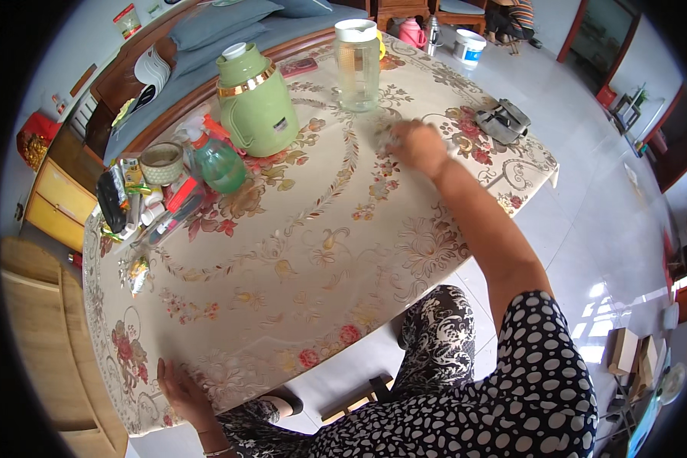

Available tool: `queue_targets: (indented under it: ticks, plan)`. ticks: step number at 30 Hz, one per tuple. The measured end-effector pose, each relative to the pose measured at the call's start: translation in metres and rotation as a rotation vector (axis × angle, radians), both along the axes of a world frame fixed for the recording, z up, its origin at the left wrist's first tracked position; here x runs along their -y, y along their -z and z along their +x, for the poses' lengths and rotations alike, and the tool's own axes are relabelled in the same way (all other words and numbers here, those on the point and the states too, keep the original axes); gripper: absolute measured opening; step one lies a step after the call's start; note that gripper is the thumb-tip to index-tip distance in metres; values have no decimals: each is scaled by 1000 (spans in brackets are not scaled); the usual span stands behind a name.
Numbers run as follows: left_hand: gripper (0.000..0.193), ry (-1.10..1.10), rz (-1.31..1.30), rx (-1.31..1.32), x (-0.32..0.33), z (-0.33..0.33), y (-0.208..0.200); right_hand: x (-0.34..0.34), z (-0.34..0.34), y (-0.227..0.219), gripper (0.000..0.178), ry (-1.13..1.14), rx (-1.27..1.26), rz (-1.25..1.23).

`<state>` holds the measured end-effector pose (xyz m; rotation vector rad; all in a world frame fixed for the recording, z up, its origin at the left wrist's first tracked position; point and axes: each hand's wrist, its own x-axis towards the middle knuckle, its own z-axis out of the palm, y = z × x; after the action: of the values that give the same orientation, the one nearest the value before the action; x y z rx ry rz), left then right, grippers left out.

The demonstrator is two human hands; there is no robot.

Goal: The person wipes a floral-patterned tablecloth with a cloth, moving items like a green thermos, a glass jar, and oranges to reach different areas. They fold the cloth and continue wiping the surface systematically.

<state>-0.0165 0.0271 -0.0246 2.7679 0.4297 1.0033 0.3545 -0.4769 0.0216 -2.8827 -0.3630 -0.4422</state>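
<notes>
My right hand (421, 146) is stretched out over the far right of the table, blurred by motion. Its fingers close on what looks like a pale crumpled cloth (386, 140), pressed to the flowered tablecloth (298, 267). Just beyond it stands a clear pitcher (357, 72) with a white lid. My left hand (182, 393) lies flat with its fingers stretched at the near left edge of the table, holding nothing. To the left of the pitcher is a green thermos jug (258, 107).
A green spray bottle (220, 166), a patterned cup (162, 163) and assorted small items crowd the table's left side. A red phone-like object (298, 67) lies behind the jug. A grey pouch-like item (504, 120) sits near the right corner. A wooden chair (49, 328) stands at left.
</notes>
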Motion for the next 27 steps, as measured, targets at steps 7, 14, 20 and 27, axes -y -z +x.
queue_targets:
  ticks: [7,14,20,27]
  plan:
    - [28,5,-10,-67,-3,-2,0,-5,-80,7,32,-367,207,32]
    - [28,-17,-6,-131,-3,-3,-6,25,30,1,34,13,14,-39]
    - [27,-42,0,-112,0,-3,-5,14,69,-5,36,291,-103,-52]
    - [26,-63,-40,-67,10,1,-6,-18,-3,14,34,9,-11,-73]
